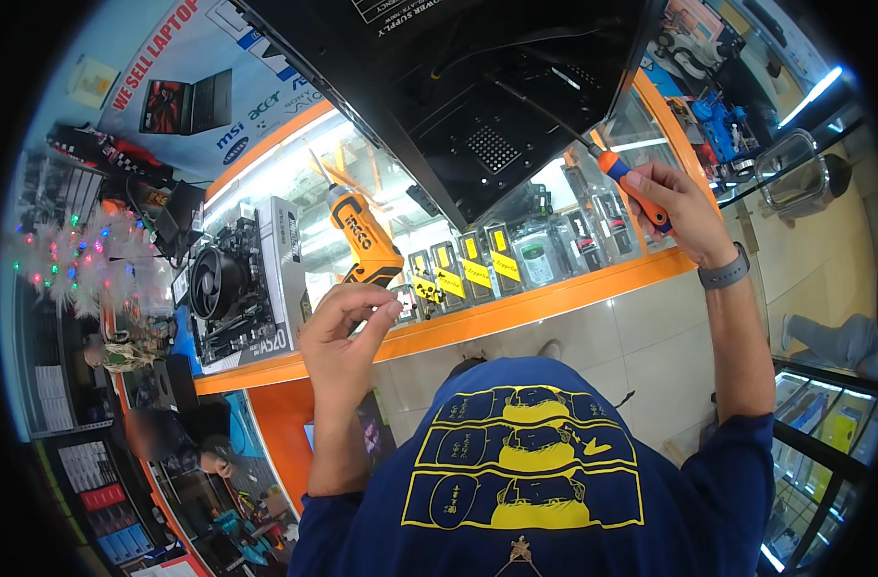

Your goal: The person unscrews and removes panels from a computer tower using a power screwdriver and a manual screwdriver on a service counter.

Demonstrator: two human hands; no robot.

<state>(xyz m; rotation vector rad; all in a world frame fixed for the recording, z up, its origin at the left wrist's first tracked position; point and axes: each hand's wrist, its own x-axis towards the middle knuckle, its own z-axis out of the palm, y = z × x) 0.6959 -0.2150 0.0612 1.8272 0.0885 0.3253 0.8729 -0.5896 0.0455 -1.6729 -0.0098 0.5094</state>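
Note:
My right hand [681,207] is wrapped round the orange and blue handle of a screwdriver [609,163]. Its long thin shaft points up and left into the open black computer case [544,106], which stands on the glass counter; I cannot tell whether the tip touches it. Left of the case, my left hand [343,337] is held with thumb and forefinger pinched together. Anything between those fingertips is too small to make out. Just beyond them lies a small cluster of dark bits, perhaps screws [427,290]. A yellow electric screwdriver [362,240] rests on the counter above the left hand.
A motherboard with a round black cooler fan [218,283] leans by a grey box [281,260] at the left. The counter's orange edge [516,304] runs in front of me, with packaged goods under glass. A white tinsel tree with lights [93,255] stands far left.

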